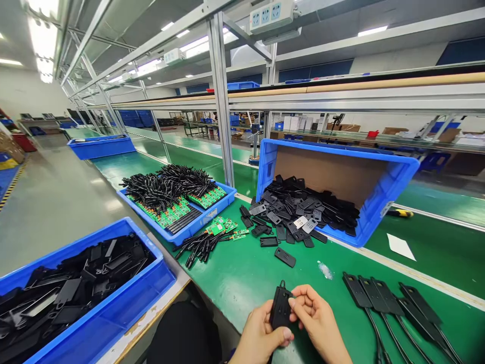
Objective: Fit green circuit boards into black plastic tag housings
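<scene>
Black plastic casing [280, 307] sits gripped in left hand [259, 331], right hand [316, 319] pinches its edge; tipped blue crate [392, 194] holds probably casing covers [322, 210], blue tray [223, 203] cabled circuit boards [175, 211].

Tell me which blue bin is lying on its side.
The blue bin at right, with black plastic pieces spilling onto the green table; its opening faces sideways, whereas the three bins at left stand upright.

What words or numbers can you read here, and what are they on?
No text is readable.
Bin label on the tipped blue bin: too blurred.
Tray label on the blue tray with green boards: too small.
Black case in the left hand: no readable words.
</scene>
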Demonstrator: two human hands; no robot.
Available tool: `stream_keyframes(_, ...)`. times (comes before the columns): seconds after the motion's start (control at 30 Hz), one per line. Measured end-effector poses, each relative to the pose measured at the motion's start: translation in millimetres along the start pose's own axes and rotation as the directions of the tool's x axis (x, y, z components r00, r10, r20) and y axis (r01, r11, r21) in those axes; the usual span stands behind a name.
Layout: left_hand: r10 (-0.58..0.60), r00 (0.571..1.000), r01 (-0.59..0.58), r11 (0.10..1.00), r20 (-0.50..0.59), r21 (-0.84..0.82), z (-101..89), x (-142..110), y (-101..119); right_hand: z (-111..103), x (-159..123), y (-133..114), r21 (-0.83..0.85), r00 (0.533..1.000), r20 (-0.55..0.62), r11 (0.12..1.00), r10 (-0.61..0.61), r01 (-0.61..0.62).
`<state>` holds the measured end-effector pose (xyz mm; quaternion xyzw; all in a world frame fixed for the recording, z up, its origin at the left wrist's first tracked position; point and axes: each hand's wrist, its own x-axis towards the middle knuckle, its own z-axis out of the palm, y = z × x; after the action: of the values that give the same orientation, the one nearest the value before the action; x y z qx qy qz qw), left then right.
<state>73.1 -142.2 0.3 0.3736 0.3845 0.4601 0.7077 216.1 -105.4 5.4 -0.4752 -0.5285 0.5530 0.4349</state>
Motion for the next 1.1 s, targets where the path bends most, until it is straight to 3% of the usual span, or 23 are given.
stream_keyframes(0.13,-0.010,1.000,0.011,0.994,-0.011,0.109,0.5,-3,6,-2,0,-5,0.076,0.997,0.061,0.996,0.044,-0.049)
stream_keyframes(0.27,-0.005,0.999,-0.001,0.986,0.040,0.165,-0.8,-4,6,-2,0,-8,0.103,0.973,0.218,0.990,0.076,-0.100)
stream_keyframes(0.37,-0.004,0.999,-0.003,0.985,0.040,0.173,-0.9,-2,1,-2,1,-6,0.050,0.979,0.198,0.997,0.041,-0.052)
stream_keyframes(0.5,-0.002,0.999,0.002,1.000,-0.035,0.009,3.4,0,-9,3,-2,-6,-0.210,0.990,0.124,0.973,-0.067,0.092)
stream_keyframes(0.6,0.033,0.997,-0.045,0.985,-0.073,-0.166,7.7,0,-17,8,-12,-12,-0.560,0.979,0.129,0.803,-0.156,0.202)
stream_keyframes(0.67,0.050,0.999,-0.053,0.978,-0.021,-0.204,8.5,-1,-21,8,-17,-20,-0.703,0.980,0.145,0.683,-0.136,0.199)
stream_keyframes(0.73,0.037,0.997,-0.024,0.983,0.066,-0.181,6.3,-1,-24,2,-19,-29,-0.737,0.983,0.139,0.650,-0.120,0.184)
stream_keyframes(0.8,0.035,0.994,-0.028,0.997,0.104,-0.066,1.1,0,-25,-14,-17,-36,-0.759,0.987,0.088,0.633,-0.132,0.152)
stream_keyframes(0.87,0.105,0.993,-0.113,0.981,0.057,0.156,-5.9,3,-26,-38,-13,-40,-0.828,0.990,-0.010,0.556,-0.138,0.069)
stream_keyframes(0.97,0.324,0.945,-0.265,0.824,-0.033,0.501,-16.0,10,-29,-83,-10,-41,-0.924,0.979,-0.169,0.365,-0.117,-0.116)
stream_keyframes(1.03,0.421,0.906,-0.310,0.731,-0.044,0.608,-20.5,14,-34,-116,-12,-41,-0.943,0.960,-0.257,0.244,-0.113,-0.224)
stream_keyframes(1.1,0.462,0.887,-0.340,0.698,-0.032,0.630,-23.2,18,-41,-152,-16,-45,-0.932,0.931,-0.346,0.157,-0.119,-0.326)
